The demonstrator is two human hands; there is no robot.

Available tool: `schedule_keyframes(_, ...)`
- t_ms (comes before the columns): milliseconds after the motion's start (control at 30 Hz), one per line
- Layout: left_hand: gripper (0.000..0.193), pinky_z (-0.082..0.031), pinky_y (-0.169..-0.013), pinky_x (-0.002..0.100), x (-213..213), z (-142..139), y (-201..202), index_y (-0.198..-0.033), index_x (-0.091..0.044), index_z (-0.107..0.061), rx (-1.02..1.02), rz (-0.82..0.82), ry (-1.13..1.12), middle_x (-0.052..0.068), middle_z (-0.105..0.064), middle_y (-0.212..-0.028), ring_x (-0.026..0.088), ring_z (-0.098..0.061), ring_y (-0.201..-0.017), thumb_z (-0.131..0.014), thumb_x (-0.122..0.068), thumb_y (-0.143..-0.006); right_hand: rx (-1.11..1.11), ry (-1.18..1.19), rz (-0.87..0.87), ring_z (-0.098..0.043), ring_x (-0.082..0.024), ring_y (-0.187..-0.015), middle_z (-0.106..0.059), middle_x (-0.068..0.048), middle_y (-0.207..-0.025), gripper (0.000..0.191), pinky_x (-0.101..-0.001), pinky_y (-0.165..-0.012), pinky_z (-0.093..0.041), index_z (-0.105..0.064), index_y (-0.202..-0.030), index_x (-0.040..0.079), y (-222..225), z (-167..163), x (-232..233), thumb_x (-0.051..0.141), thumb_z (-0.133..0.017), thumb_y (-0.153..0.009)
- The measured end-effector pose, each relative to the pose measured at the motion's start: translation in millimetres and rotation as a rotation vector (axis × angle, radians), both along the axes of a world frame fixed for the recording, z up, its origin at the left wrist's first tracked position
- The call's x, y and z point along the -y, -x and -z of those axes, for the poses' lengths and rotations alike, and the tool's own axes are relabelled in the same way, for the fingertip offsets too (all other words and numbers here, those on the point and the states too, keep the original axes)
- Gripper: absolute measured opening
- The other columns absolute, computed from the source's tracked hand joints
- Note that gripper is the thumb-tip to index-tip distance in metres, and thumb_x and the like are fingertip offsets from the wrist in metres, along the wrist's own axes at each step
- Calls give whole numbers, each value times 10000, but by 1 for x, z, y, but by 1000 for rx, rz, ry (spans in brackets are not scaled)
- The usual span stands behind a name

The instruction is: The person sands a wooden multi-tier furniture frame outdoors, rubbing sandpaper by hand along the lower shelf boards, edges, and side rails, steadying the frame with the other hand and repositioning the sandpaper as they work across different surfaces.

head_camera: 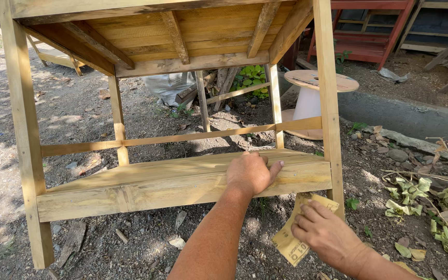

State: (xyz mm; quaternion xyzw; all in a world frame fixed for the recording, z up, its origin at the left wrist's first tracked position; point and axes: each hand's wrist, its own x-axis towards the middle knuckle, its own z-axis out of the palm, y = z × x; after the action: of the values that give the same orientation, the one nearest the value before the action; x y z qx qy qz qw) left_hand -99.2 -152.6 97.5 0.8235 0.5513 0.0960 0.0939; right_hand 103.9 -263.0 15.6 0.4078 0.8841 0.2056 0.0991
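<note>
Fingers [275, 167] over shelf edge [182, 189] — sandpaper [291, 243] below

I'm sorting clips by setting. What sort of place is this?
Probably an outdoor woodworking yard: bare dirt ground, an unfinished wooden frame, a cable spool, and sandpaper in the right hand.

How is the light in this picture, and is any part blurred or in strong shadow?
Head view: sharp throughout, in bright daylight. Sun patches dapple the ground; the underside of the wooden frame lies in shade. The left hand on the board and the right hand holding sandpaper are evenly lit, without glare.
</note>
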Motion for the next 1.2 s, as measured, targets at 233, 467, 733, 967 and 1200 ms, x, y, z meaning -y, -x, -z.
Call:
schedule_keyframes(233, 767, -612, -877, 457, 5, -7, 4, -1032, -118, -779, -10, 7, 71, 116, -720, -860, 199, -726, -908, -277, -699, -1026, 288, -95, 277, -447, -299, -1394, -632, -150, -1361, 359, -444, -1207, -192, -668, -1218, 56, -38, 21, -28, 149, -640, -872)
schedule_keyframes(467, 722, -565, -945, 491, 0, -2, 5, -1127, -139, -751, -7, 4, 36, 141, -711, -1046, 233, -670, -1078, -277, -673, -1018, 236, 366, 512, -564, -284, -1262, -734, -108, -1063, 208, -415, -1210, -284, -713, -1105, 129, -7, 55, -1, 149, -526, -1016)
schedule_keyframes(733, 759, -563, -961, 495, 0, -2, 4, -1099, -117, -768, -22, 32, 14, 145, -689, -1015, 245, -660, -1094, -237, -657, -1036, 46, -229, 65, -472, -319, -1335, -653, -161, -1317, 474, -495, -1186, -205, -685, -1201, 35, -31, 15, -14, 136, -570, -753)
schedule_keyframes(967, 746, -585, -924, 483, 4, -6, 5, -1055, -129, -759, -13, 23, 74, 138, -707, -961, 223, -689, -1029, -241, -666, -1024, 349, 108, 350, -437, -382, -1364, -655, -251, -1235, 321, -502, -1206, -153, -678, -1144, -34, -24, 48, -5, 191, -546, -957)
schedule_keyframes(1200, 741, -576, -921, 490, 2, -4, 3, -1065, -135, -771, 0, 10, 14, 136, -680, -969, 223, -657, -1052, -258, -667, -1010, 69, 79, 283, -538, -335, -1266, -677, -166, -1265, 356, -475, -1179, -263, -683, -1207, 29, 1, 32, -11, 99, -540, -889)
